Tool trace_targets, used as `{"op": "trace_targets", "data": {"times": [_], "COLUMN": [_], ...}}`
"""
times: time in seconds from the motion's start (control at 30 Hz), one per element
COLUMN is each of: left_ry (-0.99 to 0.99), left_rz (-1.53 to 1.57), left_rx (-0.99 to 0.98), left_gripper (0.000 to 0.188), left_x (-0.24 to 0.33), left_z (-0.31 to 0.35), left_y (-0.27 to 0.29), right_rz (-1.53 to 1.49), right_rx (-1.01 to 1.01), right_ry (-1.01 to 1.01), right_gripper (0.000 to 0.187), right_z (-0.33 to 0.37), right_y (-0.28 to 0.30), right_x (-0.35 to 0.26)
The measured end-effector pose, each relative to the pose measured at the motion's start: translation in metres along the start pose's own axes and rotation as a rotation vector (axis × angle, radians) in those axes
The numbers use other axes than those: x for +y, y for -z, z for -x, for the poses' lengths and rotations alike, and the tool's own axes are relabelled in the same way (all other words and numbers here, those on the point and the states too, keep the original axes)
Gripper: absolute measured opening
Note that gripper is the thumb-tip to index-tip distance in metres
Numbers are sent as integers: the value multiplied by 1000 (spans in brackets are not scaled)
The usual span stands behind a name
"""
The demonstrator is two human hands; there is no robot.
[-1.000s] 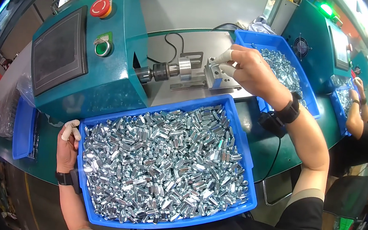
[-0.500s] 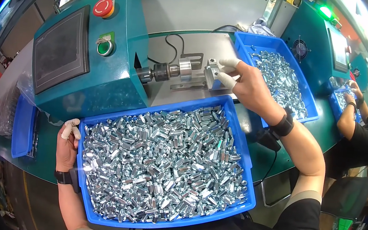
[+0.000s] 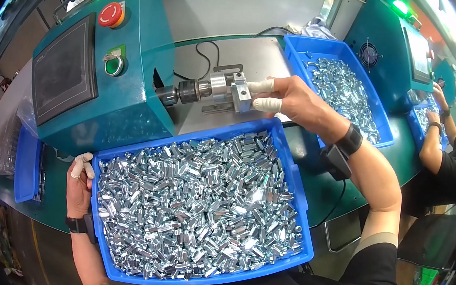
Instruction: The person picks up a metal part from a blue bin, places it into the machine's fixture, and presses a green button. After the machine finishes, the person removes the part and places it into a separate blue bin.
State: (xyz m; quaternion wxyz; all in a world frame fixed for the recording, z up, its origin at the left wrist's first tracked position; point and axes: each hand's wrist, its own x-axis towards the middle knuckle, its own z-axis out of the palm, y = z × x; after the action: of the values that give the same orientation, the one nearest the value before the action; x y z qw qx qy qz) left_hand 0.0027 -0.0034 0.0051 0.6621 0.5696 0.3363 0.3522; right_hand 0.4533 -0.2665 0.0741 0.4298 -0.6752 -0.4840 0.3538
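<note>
The metal block is being touched by the right hand, the blue tray by the left hand; grips can't be told. Fingers are best being kept off the round collar just beside the block.

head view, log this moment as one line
right grip: at metal block's right side | left grip: at left rim of front blue tray | front blue tray: full of metal parts

Workshop — green machines, metal parts
</note>
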Motion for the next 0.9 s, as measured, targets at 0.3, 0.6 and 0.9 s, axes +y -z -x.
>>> {"op": "trace_targets", "data": {"times": [0.3,0.6,0.9], "left_ry": [2,26,12], "left_rz": [-12,24,50], "left_rx": [3,41,-16], "left_gripper": [31,29,33], "left_x": [0,-1,-3], "left_z": [-3,2,-2], "left_y": [1,-3,1], "right_rz": [173,-52,-24], "right_rx": [-144,-154,-174], "right_ry": [9,142,135], "right_gripper": [38,39,38], "right_z": [-18,-24,-24], "right_y": [18,16,15], "right_x": [-11,13,12]}}
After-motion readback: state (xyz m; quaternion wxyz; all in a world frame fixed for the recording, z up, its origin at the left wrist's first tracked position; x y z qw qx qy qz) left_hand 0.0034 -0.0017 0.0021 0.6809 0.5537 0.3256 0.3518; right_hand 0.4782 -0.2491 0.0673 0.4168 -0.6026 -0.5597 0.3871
